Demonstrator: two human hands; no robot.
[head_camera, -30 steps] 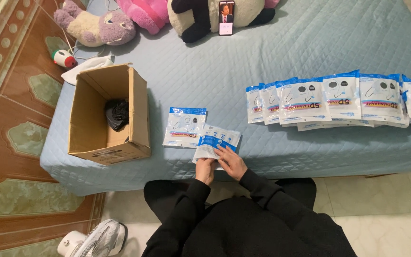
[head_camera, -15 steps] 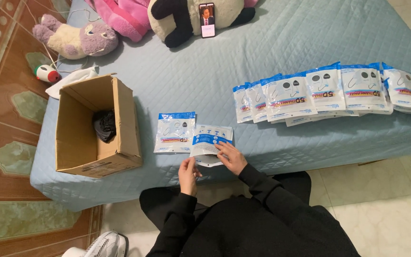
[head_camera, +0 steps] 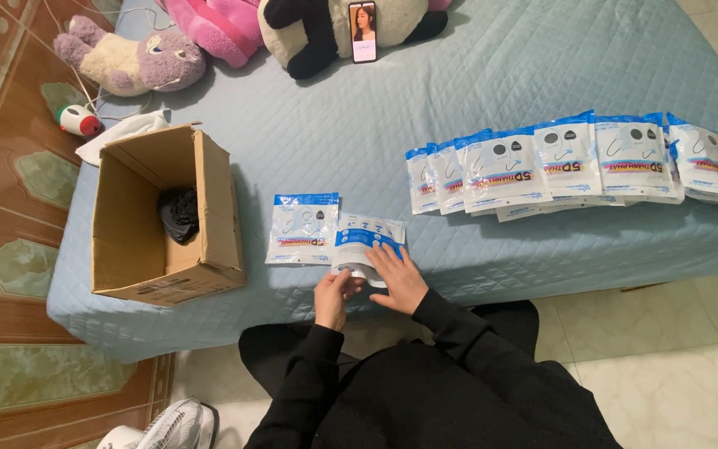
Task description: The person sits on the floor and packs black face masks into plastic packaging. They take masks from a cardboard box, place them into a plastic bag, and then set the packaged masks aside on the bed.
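Hands meet at the near edge of the bed (head_camera: 542, 75), seen from our head camera. Our right hand (head_camera: 398, 278) lies flat and unclenched on the white-and-blue pouch (head_camera: 367, 237), pinning it down; our left hand (head_camera: 331, 298) pinches its near-left corner. The pouch stretches away from us (long axis roughly toward the plush toys), a second packet (head_camera: 302, 229) just beside it on the left, the cardboard box (head_camera: 164, 216) farther left, the overlapping row of packets (head_camera: 575, 162) well apart on the right.

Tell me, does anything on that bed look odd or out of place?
Little stands out. A phone leans upright against a panda toy, and the packet row overlaps unevenly. Both hands, left and right, rest on one pouch beside another pouch.
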